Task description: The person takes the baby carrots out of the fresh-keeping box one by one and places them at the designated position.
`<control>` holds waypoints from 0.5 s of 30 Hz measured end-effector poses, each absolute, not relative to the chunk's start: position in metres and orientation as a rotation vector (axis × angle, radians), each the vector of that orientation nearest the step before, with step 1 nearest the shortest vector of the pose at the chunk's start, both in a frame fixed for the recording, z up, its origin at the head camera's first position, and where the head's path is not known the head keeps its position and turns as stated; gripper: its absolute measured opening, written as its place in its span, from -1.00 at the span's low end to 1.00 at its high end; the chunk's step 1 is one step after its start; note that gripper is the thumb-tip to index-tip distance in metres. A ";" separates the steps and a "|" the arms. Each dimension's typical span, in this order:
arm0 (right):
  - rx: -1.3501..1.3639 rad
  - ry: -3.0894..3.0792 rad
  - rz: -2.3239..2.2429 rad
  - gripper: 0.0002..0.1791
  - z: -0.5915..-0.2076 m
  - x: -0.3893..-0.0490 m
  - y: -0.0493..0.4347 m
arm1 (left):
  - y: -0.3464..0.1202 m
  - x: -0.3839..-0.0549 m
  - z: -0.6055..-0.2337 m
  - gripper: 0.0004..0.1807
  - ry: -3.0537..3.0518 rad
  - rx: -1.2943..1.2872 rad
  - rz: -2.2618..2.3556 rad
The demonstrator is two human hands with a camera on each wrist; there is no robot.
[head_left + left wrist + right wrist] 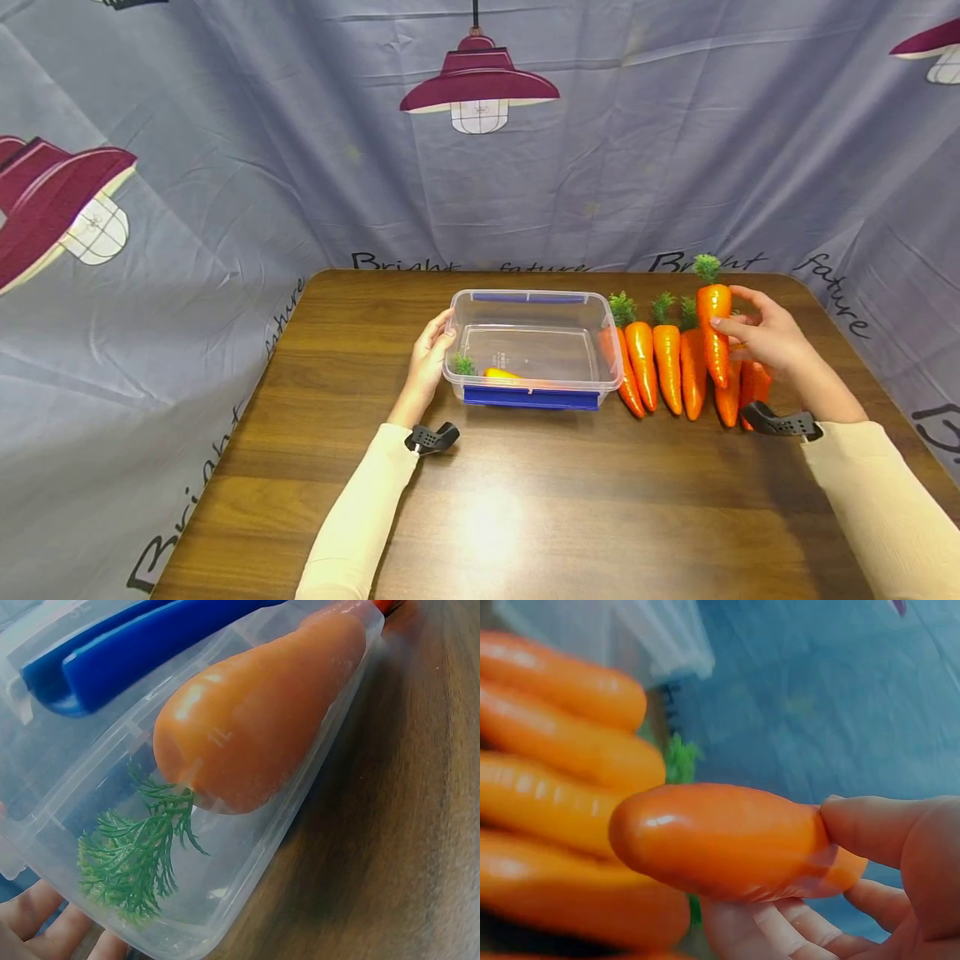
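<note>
My right hand [772,333] grips a large orange carrot [714,329] with a green leafy top, thumb on one side and fingers on the other. It is raised over the row of carrots [667,367] on the table's right. In the right wrist view, the carrot [727,840] points its narrow end left, beside blurred carrots. My left hand [429,354] holds the left end of a clear plastic container [536,293], thumb by the rim. One carrot [262,712] lies inside along the near wall, its green top [139,862] toward my left hand.
The container has blue clips [532,398] on its long sides. It stands on a brown wooden table [360,333], its right end against the row of carrots. Behind the table hangs a grey-blue curtain [315,167] printed with lamps.
</note>
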State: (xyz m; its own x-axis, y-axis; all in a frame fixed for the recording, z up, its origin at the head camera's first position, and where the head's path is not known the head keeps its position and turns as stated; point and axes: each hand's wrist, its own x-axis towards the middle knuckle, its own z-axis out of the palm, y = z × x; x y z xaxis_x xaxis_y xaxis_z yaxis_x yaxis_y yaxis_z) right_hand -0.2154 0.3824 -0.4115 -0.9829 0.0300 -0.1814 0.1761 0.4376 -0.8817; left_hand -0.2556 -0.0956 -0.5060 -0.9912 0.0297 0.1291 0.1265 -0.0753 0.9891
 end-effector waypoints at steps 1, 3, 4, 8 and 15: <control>0.194 2.540 -1.595 -0.10 -0.414 -0.212 0.388 | -0.096 -0.256 -0.506 -0.51 -2.095 -0.180 -2.248; 0.214 2.500 -1.649 -0.15 -0.418 -0.207 0.400 | -0.096 -0.256 -0.507 -0.50 -2.094 -0.182 -2.249; 0.228 2.465 -1.691 -0.18 -0.420 -0.205 0.405 | -0.096 -0.256 -0.507 -0.50 -2.092 -0.181 -2.252; 0.255 2.363 -1.808 -0.17 -0.428 -0.195 0.425 | -0.096 -0.256 -0.508 -0.51 -2.078 -0.175 -2.266; 0.295 2.418 -1.728 -0.03 -0.442 -0.178 0.455 | -0.095 -0.255 -0.507 -0.51 -2.084 -0.176 -2.256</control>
State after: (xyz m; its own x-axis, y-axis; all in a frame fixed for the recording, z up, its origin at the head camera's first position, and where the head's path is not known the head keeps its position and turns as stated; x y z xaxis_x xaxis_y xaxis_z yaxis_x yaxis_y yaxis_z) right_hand -0.1781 0.4545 -0.4423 -0.9687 0.0698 -0.2381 0.2478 0.3151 -0.9161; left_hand -0.2548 -0.0953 -0.5067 -0.9914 0.0294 0.1279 0.1252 -0.0806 0.9889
